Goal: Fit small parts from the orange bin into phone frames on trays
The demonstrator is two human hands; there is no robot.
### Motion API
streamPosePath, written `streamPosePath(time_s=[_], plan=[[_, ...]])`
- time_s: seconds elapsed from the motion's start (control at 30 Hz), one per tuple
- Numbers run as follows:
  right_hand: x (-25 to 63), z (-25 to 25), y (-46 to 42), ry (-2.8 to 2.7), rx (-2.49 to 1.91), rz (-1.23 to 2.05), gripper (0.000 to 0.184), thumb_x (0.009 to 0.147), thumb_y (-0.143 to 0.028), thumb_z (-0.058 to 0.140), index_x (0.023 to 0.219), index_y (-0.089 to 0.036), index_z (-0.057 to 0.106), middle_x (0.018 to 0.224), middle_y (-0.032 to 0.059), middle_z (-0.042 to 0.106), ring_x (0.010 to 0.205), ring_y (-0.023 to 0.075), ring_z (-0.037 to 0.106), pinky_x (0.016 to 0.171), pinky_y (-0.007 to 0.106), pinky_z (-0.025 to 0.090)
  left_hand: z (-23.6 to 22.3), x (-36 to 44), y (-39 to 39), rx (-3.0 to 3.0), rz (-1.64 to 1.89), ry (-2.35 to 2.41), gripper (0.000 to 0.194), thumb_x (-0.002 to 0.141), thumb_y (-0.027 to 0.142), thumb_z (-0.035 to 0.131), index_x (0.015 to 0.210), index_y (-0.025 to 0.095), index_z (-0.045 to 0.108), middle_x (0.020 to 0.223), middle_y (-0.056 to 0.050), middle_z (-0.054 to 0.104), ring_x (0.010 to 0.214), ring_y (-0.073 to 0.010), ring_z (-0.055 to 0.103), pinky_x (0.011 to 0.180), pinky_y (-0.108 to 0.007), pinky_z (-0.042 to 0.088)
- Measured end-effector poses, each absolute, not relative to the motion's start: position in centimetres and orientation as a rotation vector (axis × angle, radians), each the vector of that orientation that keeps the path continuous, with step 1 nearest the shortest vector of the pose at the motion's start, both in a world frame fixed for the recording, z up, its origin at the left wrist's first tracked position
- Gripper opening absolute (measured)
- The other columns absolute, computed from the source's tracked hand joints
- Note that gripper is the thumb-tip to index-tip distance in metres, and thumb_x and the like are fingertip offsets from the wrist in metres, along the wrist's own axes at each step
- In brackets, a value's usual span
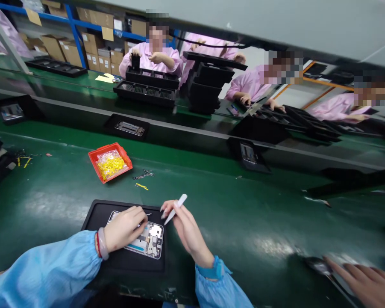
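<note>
An opened phone [154, 239] with its circuit board and blue strips exposed lies in a black tray [96, 209] on the green bench. My left hand [124, 229] rests over the phone's left part, fingers curled down and together; the fingertips are hidden, so what they pinch cannot be made out. Just beyond the phone's right upper corner, my right hand [187, 229] grips white tweezers [176, 208], their narrow tip pointing down near the phone's edge. A small, thin light-coloured piece shows beside my left fingers.
A red bin [126, 164] holds small yellow parts in clear plastic. Loose black strips [144, 174] and yellow strips [142, 186] lie near it. Phones in black trays, one here [130, 128], line the belt beyond. A co-worker's hand [365, 278] is at right; other people sit opposite.
</note>
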State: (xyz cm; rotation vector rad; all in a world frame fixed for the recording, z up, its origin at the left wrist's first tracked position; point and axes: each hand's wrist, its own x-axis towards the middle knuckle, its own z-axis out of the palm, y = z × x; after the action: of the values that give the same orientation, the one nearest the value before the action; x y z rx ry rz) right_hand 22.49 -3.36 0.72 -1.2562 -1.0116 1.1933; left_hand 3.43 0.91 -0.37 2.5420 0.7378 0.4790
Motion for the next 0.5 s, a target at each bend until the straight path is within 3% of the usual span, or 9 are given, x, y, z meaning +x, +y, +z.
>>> streamPosePath(time_s=[0.07,0.23,0.37,0.5], plan=[[22.4,0.5,-3.5,-0.993,-1.199,1.151,0.044,0.086,-0.059,0.045,0.070,-0.021,0.060,0.081,0.0042,0.059,0.081,0.0189,0.056,0.076,0.031,0.044,-1.0,3.6,1.4,2.539,0.534,0.717,0.015,0.089,0.012,0.042,0.081,0.018,0.054,0.076,-0.003,0.057,0.070,-0.0160,0.055,0.063,-0.024,0.046],[22.2,-0.7,-4.6,-0.973,-1.134,1.209,0.037,0.089,-0.055,0.045,0.078,-0.022,0.058,0.077,0.0009,0.058,0.059,0.0124,0.054,0.060,0.028,0.047,-1.7,3.7,1.7,2.540,0.587,0.642,0.019,0.092,0.014,0.039,0.082,0.017,0.055,0.075,-0.003,0.057,0.069,-0.0152,0.054,0.063,-0.024,0.045],[22.4,-1.4,-5.6,-1.016,-1.162,1.163,0.019,0.083,-0.042,0.063,0.086,-0.023,0.057,0.086,0.0008,0.060,0.074,0.0137,0.061,0.070,0.027,0.052,-1.9,3.8,1.6,2.533,0.606,0.624,0.021,0.093,0.015,0.039,0.080,0.017,0.055,0.073,-0.002,0.055,0.067,-0.0147,0.051,0.064,-0.024,0.045],[22.5,-1.8,-6.1,-1.150,-1.282,1.060,0.015,0.084,-0.037,0.062,0.087,-0.023,0.060,0.085,0.0026,0.064,0.084,0.0174,0.065,0.077,0.030,0.053,-2.1,3.9,1.7,2.511,0.581,0.626,0.020,0.093,0.015,0.041,0.079,0.017,0.055,0.073,-0.002,0.055,0.068,-0.0145,0.051,0.065,-0.024,0.044]])
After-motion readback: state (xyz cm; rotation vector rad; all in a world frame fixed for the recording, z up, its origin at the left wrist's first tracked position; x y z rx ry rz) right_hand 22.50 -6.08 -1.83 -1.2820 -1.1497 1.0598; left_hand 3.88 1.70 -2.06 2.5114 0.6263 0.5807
